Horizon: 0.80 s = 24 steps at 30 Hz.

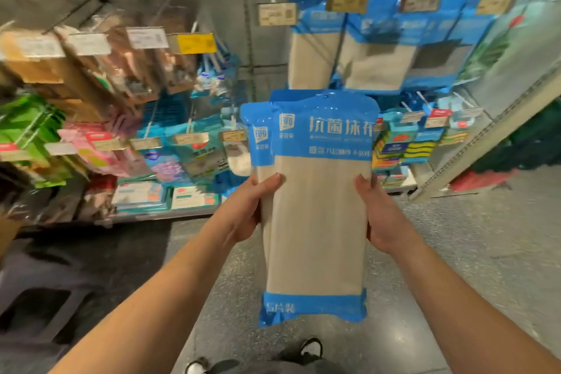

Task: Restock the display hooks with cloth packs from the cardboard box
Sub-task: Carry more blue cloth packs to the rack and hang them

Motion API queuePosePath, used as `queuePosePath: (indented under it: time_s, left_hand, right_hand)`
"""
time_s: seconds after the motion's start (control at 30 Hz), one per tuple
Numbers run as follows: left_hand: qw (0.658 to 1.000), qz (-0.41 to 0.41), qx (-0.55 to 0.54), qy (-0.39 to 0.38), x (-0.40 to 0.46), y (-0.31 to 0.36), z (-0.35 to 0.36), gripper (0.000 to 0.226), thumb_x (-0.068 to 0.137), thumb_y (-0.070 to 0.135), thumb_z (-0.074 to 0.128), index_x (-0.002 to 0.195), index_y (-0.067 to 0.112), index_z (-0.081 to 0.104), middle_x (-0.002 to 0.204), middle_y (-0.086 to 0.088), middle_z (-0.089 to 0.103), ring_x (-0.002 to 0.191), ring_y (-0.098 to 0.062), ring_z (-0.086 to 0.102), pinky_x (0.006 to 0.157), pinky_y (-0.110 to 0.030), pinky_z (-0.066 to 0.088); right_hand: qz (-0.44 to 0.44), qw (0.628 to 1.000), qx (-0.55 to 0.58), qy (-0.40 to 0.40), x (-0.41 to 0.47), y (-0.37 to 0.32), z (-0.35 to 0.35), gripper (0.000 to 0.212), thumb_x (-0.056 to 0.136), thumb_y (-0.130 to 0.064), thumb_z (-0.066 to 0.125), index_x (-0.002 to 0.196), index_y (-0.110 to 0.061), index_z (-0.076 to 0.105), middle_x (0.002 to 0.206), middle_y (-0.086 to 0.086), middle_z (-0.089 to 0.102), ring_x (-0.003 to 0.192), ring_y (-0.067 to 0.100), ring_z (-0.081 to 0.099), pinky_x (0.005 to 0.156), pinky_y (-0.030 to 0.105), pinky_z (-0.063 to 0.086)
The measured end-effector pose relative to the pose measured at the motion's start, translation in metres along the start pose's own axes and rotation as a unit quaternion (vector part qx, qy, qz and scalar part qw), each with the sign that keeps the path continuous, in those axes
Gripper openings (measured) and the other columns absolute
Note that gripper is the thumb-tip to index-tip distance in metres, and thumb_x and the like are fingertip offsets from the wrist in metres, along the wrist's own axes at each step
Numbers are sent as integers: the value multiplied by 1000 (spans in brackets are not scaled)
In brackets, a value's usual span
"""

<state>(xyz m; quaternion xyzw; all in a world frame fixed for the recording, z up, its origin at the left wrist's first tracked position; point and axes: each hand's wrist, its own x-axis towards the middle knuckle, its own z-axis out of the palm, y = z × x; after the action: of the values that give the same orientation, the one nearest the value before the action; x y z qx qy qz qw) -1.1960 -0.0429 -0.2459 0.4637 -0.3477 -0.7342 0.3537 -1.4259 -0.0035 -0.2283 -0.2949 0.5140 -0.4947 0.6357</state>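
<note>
I hold a small stack of cloth packs (315,222) upright in front of me, blue at top and bottom with beige cloth showing through. My left hand (247,209) grips the stack's left edge, thumb on the front. My right hand (382,215) grips the right edge the same way. A second pack peeks out behind the front one on the left. Identical packs (315,51) hang from display hooks above and behind. The cardboard box is out of view.
Hook displays fill the wall: brown packs (100,61) upper left, green and pink packs (36,136) lower left, sponges (406,143) right. A low shelf (158,212) runs beneath. A dark stool (42,297) stands at the lower left on the speckled floor.
</note>
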Motion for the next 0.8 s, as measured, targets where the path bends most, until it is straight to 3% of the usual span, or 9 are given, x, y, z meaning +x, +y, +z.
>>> queuePosePath:
  time_s: [0.1,0.2,0.37,0.43,0.57,0.73,0.8]
  left_hand:
    - [1000,6,23,-4,26,8,33,43,76,36,71,116,21,65,102,0,77,90,-15,74,79,-31,56]
    - [997,26,70,6,51,19,51,40,76,35,77,112,24,64,96,3,78,85,-13,74,72,-29,57]
    - [984,70,149,72,98,36,52,38,76,46,79,107,27,68,100,1,78,89,-16,74,78,-37,58]
    - [980,67,166,91,120,43,41,37,84,44,77,114,26,68,105,0,77,94,-20,74,83,-43,60]
    - [958,63,262,96,160,61,19,63,64,67,79,113,28,69,104,2,77,96,-23,74,91,-55,57]
    - [909,53,398,114,196,89,9,63,61,74,72,104,28,69,93,6,76,87,-17,72,78,-40,57]
    - [885,49,451,106,206,102,9,42,75,61,77,100,28,67,88,8,72,83,-15,69,68,-31,52]
  right_hand:
    - [-14,999,-32,15,15,-23,-34,22,95,-29,55,117,-31,53,105,-9,75,96,10,72,75,29,59]
    - [-35,998,-50,30,38,-37,-56,38,90,-27,61,127,-23,51,119,-1,70,106,14,69,84,30,57]
    - [-24,997,-31,62,86,-55,-84,32,94,-10,61,124,-15,53,109,0,72,93,14,72,74,29,59]
    - [-30,996,-31,76,107,-63,-97,35,92,-8,63,125,-13,53,113,3,71,99,19,70,78,33,58]
    - [-33,992,-55,108,152,-83,-123,37,92,-9,64,127,-16,52,117,3,69,97,16,71,80,34,56]
    - [-33,988,-114,100,206,-110,-146,42,95,-11,62,135,-11,48,123,8,66,97,17,70,69,23,57]
    - [-28,987,-122,98,224,-115,-151,43,94,-13,63,135,-12,50,123,6,67,101,18,68,73,26,56]
